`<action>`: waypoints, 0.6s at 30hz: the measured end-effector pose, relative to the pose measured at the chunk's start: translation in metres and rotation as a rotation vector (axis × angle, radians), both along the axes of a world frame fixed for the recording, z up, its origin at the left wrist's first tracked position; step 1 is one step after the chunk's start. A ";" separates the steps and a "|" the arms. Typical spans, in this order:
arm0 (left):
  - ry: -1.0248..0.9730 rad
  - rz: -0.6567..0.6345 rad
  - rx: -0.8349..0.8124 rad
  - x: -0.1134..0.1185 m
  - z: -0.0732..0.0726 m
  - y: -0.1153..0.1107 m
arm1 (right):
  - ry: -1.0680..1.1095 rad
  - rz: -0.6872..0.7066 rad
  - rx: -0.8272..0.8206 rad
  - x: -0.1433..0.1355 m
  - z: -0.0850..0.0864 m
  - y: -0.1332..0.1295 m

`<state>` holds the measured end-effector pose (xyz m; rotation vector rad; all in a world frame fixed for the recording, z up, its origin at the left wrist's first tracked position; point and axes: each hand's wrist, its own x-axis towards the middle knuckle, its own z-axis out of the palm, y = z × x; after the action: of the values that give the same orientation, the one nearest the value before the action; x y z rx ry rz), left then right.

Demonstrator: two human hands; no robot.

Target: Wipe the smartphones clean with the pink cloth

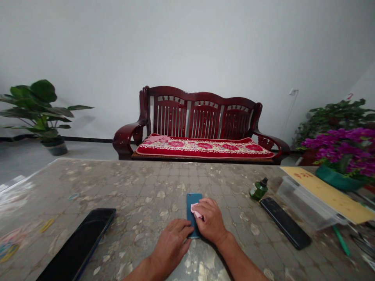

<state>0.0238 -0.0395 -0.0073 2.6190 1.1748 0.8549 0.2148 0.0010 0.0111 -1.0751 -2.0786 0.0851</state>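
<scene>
A blue phone (190,198) lies flat on the patterned tablecloth (140,195), its camera end pointing away from me. My right hand (210,219) is closed on a small pink cloth (196,211) and presses it against the phone's upper middle. At the phone's lower left edge rests my left hand (173,239), its fingers bent and touching the edge. Part of the phone's right side is hidden under my right hand.
A black tablet (79,244) lies at the left near yellow bands (47,225). On the right are a green bottle (259,189), a black phone (285,222), a clear plastic box (307,203) under yellow paper (331,193), and purple flowers (345,148). A wooden bench (202,117) stands behind.
</scene>
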 end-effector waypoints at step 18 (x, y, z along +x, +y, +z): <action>-0.002 -0.001 0.005 0.000 0.000 0.002 | -0.027 -0.112 -0.036 0.001 -0.007 0.007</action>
<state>0.0242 -0.0370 -0.0074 2.6217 1.1725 0.8611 0.2155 0.0082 0.0038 -1.2184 -2.0435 0.0533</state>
